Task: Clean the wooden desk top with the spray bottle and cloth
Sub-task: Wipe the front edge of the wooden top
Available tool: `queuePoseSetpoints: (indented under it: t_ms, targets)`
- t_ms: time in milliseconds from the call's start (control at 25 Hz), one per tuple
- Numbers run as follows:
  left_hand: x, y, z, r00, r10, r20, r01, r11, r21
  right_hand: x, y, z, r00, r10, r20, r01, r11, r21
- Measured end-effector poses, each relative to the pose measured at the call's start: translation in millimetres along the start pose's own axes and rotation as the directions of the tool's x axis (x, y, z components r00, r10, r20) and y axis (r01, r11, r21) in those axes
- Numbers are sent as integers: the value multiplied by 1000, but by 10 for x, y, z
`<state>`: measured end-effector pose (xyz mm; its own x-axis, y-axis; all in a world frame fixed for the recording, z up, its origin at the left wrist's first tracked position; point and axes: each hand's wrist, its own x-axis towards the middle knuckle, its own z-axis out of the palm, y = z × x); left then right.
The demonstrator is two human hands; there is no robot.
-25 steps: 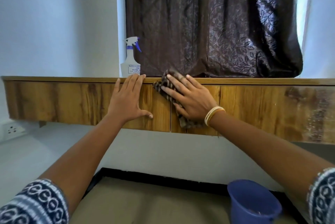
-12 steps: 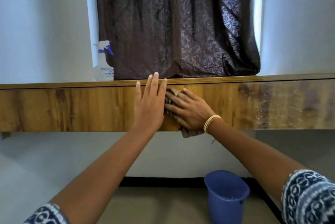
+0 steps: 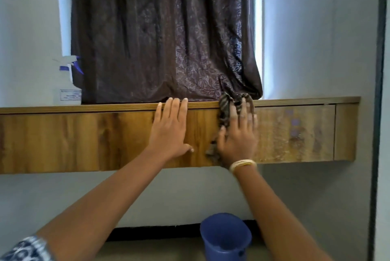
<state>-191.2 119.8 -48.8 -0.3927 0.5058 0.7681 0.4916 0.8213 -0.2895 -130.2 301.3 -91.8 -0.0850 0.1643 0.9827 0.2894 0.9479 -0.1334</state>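
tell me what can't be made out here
Head view:
- Desk top surface: seen edge-on, hidden.
- Spray bottle label: blurred, unreadable.
- Cloth: mostly under the right hand, which is motion-blurred.
- Bucket: cut off by bottom edge, contents hidden.

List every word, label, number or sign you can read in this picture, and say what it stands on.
Spray bottle: a white label with dark lines of print, too blurred to read.
Desk front, curtain, cloth and blue bucket: no text visible.
Nothing here is legible.
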Motion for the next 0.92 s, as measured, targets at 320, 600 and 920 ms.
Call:
queuePoseSetpoints:
  t_ms: [320, 600, 920]
  targets:
    - [255, 267, -189, 998, 2, 63, -6, 998, 66, 328, 73, 1, 967, -250, 41, 250, 968, 10]
    - [298, 472, -180, 997, 58, 52, -59, 998, 25, 618, 250, -64, 998, 2, -64, 3, 997, 77]
    - [430, 599, -312, 987, 129, 93, -141, 982, 125, 119, 892, -50, 984, -180, -3, 180, 983, 26]
